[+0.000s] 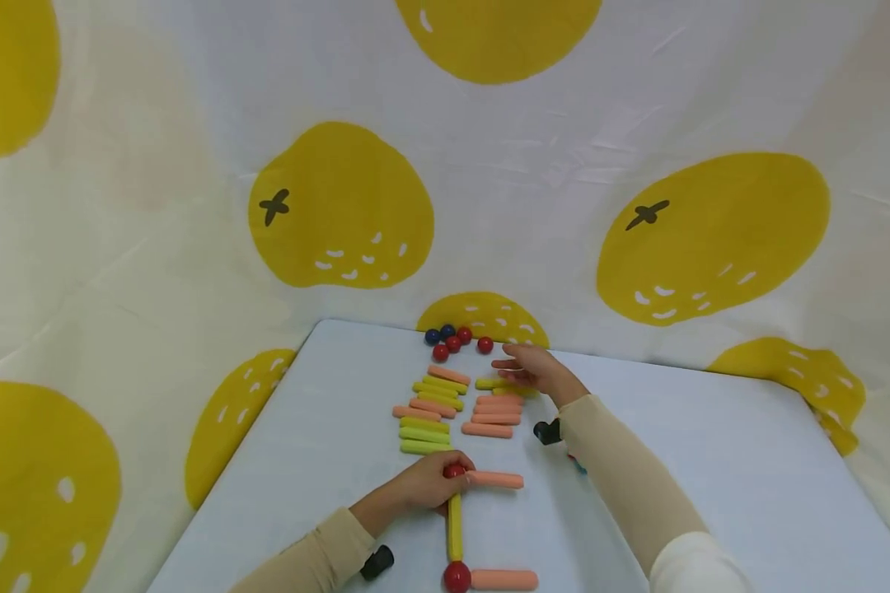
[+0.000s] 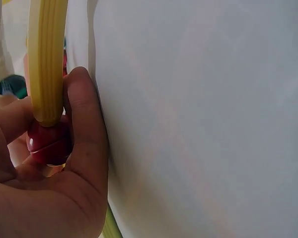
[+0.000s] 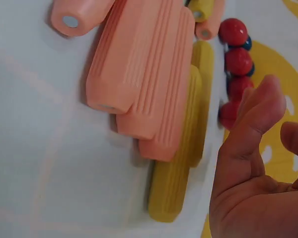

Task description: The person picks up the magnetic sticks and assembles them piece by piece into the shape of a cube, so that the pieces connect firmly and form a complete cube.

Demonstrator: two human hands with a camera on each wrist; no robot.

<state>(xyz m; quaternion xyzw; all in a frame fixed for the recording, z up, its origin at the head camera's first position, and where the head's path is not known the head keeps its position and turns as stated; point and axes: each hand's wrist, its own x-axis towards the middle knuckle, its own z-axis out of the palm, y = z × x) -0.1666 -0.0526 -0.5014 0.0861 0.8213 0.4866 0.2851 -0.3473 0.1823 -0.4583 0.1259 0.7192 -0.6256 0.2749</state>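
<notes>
In the head view my left hand (image 1: 424, 484) grips a red ball (image 1: 454, 471) at the upper end of a yellow rod (image 1: 455, 527). Another red ball (image 1: 456, 577) sits at the rod's near end. Two pinkish-orange rods, an upper one (image 1: 497, 479) and a lower one (image 1: 504, 580), point right from the balls. The left wrist view shows thumb and fingers around the red ball (image 2: 49, 144). Farther back, my right hand (image 1: 540, 371) hovers over yellow rods (image 3: 169, 188), its fingers extended and holding nothing, near a single red ball (image 1: 485, 345).
Two columns of loose ribbed rods, yellow-green ones (image 1: 424, 435) and orange ones (image 1: 497, 408), lie mid-table. Red and blue balls (image 1: 433, 337) cluster at the back edge, before a fruit-patterned cloth (image 1: 519, 206). A black object (image 1: 546, 432) lies beside the right forearm, another (image 1: 377, 562) beside the left.
</notes>
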